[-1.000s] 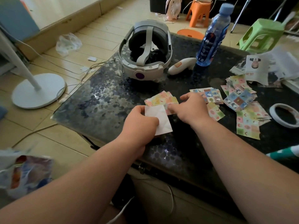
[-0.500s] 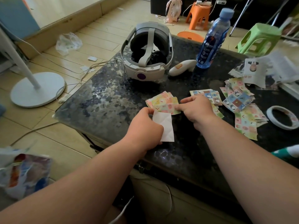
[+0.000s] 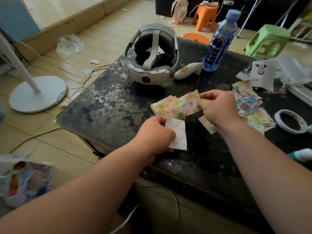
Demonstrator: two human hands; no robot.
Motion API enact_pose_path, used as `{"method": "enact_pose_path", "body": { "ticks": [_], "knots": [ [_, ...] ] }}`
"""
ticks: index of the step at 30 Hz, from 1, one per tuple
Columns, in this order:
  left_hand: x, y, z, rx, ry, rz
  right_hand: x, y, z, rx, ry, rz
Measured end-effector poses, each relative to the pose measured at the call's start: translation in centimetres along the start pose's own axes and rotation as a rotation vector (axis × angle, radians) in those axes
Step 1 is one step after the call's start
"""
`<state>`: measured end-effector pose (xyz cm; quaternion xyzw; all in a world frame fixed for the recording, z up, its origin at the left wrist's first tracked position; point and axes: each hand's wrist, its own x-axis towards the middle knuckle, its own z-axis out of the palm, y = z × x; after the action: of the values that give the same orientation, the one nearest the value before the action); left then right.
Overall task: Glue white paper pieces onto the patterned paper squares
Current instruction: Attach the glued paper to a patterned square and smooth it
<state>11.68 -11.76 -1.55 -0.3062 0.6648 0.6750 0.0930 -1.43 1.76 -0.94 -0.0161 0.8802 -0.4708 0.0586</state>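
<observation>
- My left grip (image 3: 156,134) pinches the white paper piece (image 3: 178,135).
- My right grip (image 3: 215,107) pinches one patterned square (image 3: 184,105); misaligned, they could stick crooked.

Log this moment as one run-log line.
left hand: holds white paper piece | right hand: pinches patterned paper square by edge | glued: not yet
</observation>
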Motion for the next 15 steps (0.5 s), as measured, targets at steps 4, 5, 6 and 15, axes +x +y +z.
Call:
{"method": "enact_pose_path", "body": {
  "ticks": [4, 5, 6, 15],
  "knots": [
    [-0.5, 0.8, 1.3, -0.115, -0.068, -0.065, -3.7, -2.4, -4.9, 0.035, 0.175, -0.169],
    [-0.5, 0.9, 1.8, -0.160, -0.081, -0.079, -4.7, -2.8, -6.5, 0.131, 0.200, -0.160],
    [-0.8, 1.1, 2.4, -0.211, -0.095, -0.097, -5.8, -3.1, -8.2, 0.298, 0.186, -0.128],
    [-3.9, 0.7, 9.0, -0.248, -0.274, -0.119, -11.8, 2.7, -14.3, 0.608, -0.360, 0.320]
  ]
}}
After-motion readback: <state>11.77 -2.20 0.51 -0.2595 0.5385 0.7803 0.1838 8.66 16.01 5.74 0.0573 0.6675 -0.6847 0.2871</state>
